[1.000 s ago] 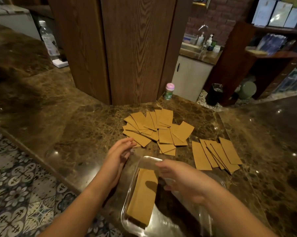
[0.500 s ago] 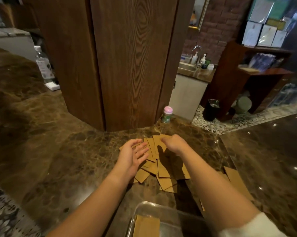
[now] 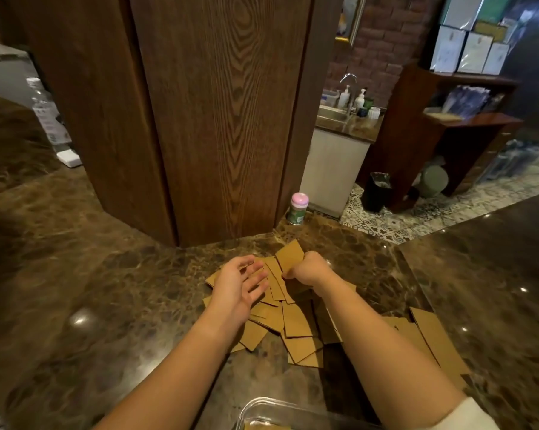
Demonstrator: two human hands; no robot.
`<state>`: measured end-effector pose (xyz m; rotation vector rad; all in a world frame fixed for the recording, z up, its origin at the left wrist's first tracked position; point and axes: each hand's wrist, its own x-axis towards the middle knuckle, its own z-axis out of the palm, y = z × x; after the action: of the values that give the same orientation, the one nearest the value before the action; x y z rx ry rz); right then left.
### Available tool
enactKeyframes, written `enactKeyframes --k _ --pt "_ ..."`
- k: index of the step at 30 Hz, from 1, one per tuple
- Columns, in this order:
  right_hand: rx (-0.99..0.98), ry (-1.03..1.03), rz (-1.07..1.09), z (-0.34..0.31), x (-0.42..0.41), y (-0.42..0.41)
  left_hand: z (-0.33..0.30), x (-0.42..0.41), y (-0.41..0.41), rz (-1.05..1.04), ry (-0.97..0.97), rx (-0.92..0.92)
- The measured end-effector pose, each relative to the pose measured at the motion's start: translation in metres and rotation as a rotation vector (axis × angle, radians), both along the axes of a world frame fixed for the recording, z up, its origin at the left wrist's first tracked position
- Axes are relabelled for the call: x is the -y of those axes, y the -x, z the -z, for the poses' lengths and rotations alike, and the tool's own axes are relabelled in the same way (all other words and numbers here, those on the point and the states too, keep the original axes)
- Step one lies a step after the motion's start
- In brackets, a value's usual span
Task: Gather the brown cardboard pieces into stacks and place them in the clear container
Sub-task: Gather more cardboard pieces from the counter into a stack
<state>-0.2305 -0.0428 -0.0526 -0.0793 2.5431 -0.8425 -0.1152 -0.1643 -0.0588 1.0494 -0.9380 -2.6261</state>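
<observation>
Progress is judged partial. The clear container [image 3: 293,411] is sitting at the near edge of the surface [image 3: 106,305] with some cardboard already showing inside. A scattered pile of brown cardboard pieces [image 3: 296,321] is lying ahead, with a second group [image 3: 429,336] to its right. The right hand [image 3: 308,270] is pinching one piece [image 3: 289,254] off the pile in curled fingers; the left hand [image 3: 240,283] is spreading open over the pile, gripping nothing. Most stacking remains.

Brown marble counter [image 3: 75,290], wood pillar [image 3: 206,119], brick wall [image 3: 386,35], sink [image 3: 333,114] on white cabinet [image 3: 333,169], dark shelf [image 3: 448,125], patterned tile floor [image 3: 401,221], black bin [image 3: 378,190].
</observation>
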Motion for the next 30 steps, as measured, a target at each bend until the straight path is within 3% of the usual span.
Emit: enactKeyframes --k 2,5,7,9,11,14,17,20,22,27,30 --pt "0.055 0.185 0.103 -0.008 -0.004 -0.003 -0.003 0.002 -0.003 -0.006 0.025 -0.018" --pt "0.275 0.662 0.268 -0.029 -0.006 -0.025 -0.012 0.002 -0.004 0.007 0.066 -0.081" --pt "0.326 0.781 0.128 -0.038 -0.008 -0.046 -0.02 0.001 -0.004 0.082 0.042 -0.137" --pt "0.25 0.71 -0.073 -0.041 -0.009 -0.065 -0.027 -0.001 -0.005 0.177 -0.066 -0.187" --pt "0.027 0.522 -0.228 -0.036 -0.007 -0.073 -0.028 -0.003 -0.005 0.213 -0.156 -0.214" --pt "-0.273 0.267 -0.286 -0.028 -0.005 -0.069 -0.019 -0.004 -0.007 0.203 -0.191 -0.22" --pt "-0.201 0.294 -0.168 -0.022 -0.009 -0.05 -0.01 0.001 -0.013 0.119 -0.186 -0.195" --pt "-0.274 -0.171 -0.198 -0.004 -0.015 -0.026 -0.001 0.006 -0.017 0.093 -0.16 -0.178" --pt "-0.236 -0.316 -0.222 0.006 -0.016 -0.021 0.002 0.008 -0.019 0.097 -0.161 -0.178" --pt "-0.039 -0.077 -0.143 0.001 -0.013 -0.013 0.005 0.01 -0.02 0.081 -0.14 -0.169" --pt "0.037 0.295 0.033 -0.019 -0.012 -0.019 0.005 0.011 -0.019 0.05 -0.133 -0.171"
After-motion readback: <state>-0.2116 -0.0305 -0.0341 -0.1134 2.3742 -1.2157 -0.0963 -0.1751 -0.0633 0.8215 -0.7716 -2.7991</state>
